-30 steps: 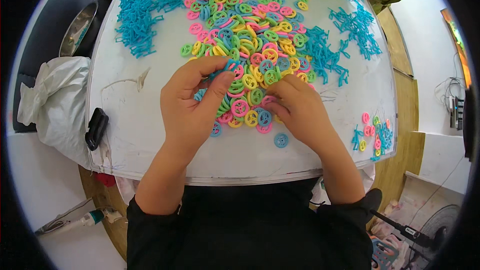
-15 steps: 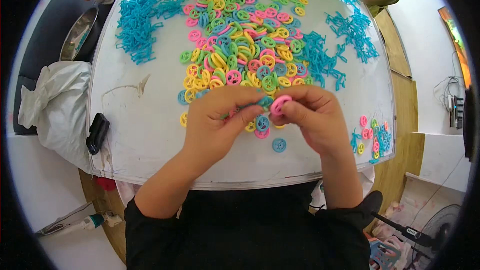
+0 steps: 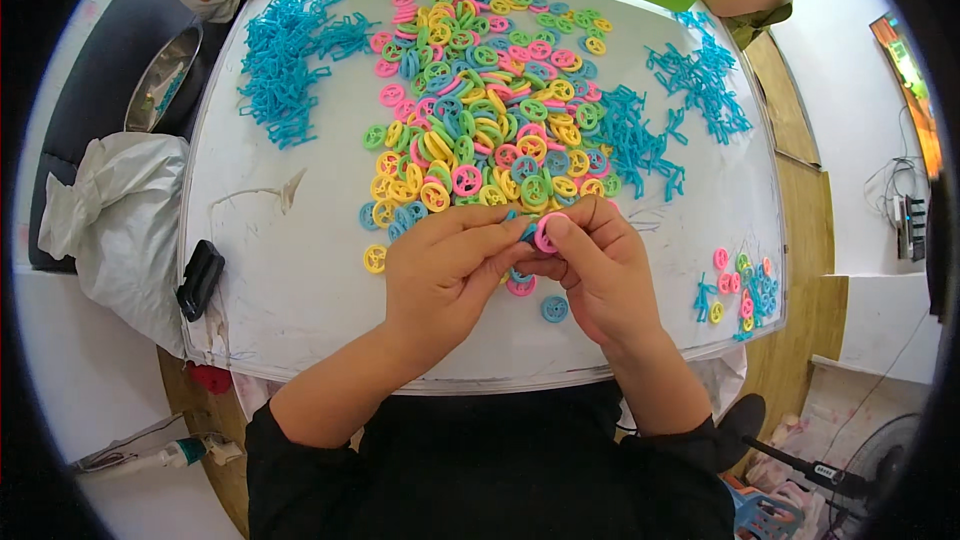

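Observation:
My left hand (image 3: 445,265) is closed around a small blue plastic piece (image 3: 529,232), most of it hidden by the fingers. A pink toy wheel (image 3: 546,234) is pinched between the thumb and fingers of my right hand (image 3: 608,275). The wheel stands on edge against the tip of the blue piece; whether the two are joined I cannot tell. Just beyond both hands spreads a heap of pink, yellow, green and blue wheels (image 3: 466,180). One loose blue wheel (image 3: 554,309) lies on the white table (image 3: 310,280), close to my right hand.
Blue plastic pieces lie in piles at far left (image 3: 285,70) and far right (image 3: 700,90). More wheels and pieces form a small group (image 3: 746,290) at the right edge. A black case (image 3: 200,280) sits at the left edge. Two other people's arms show across the table.
My hands have come closer together, and the pink wheel now meets the blue piece. The right hand has shifted left and turned slightly. The whole view has tilted a little.

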Demonstrator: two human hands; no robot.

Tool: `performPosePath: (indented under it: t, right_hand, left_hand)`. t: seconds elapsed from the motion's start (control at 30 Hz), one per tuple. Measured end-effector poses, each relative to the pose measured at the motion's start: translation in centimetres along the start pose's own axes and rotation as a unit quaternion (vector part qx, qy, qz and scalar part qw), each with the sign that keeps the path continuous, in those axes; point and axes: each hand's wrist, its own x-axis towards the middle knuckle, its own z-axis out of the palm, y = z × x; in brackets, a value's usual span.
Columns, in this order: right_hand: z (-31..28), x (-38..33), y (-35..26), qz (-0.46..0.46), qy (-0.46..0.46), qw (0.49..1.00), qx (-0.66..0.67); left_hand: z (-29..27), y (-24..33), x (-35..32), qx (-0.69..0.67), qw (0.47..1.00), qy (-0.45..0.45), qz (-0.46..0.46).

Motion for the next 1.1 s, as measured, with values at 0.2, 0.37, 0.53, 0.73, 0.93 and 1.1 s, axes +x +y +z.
performPosePath:
  t: [0.2, 0.37, 0.53, 0.73, 0.93, 1.1]
  right_hand:
    - [-0.6, 0.1, 0.0, -0.002, -0.023, 1.0, 0.007]
    - [-0.6, -0.2, -1.2, -0.053, -0.014, 0.986, -0.155]
    - [-1.6, -0.9, -0.4, -0.131, -0.056, 0.973, -0.181]
    - [-2.4, -1.9, -1.1, -0.195, -0.097, 0.91, -0.353]
    - [-1.8, -1.7, -1.9, -0.149, -0.094, 0.918, -0.354]
    - [-1.2, -1.9, -2.7, -0.263, -0.101, 0.819, -0.499]
  left_hand:
    - [-0.2, 0.5, 0.2, 0.103, 0.99, -0.006, 0.098]
    - [-0.5, 0.6, 0.5, 0.097, 0.989, -0.039, 0.103]
    - [-0.7, 0.6, 0.3, 0.029, 0.997, -0.064, 0.019]
    - [-1.2, 0.6, 0.7, 0.04, 0.996, -0.077, 0.031]
    - [-1.3, 0.4, 0.6, 0.065, 0.992, -0.097, 0.042]
    - [-0.8, 0.5, 0.0, 0.076, 0.993, -0.08, 0.034]
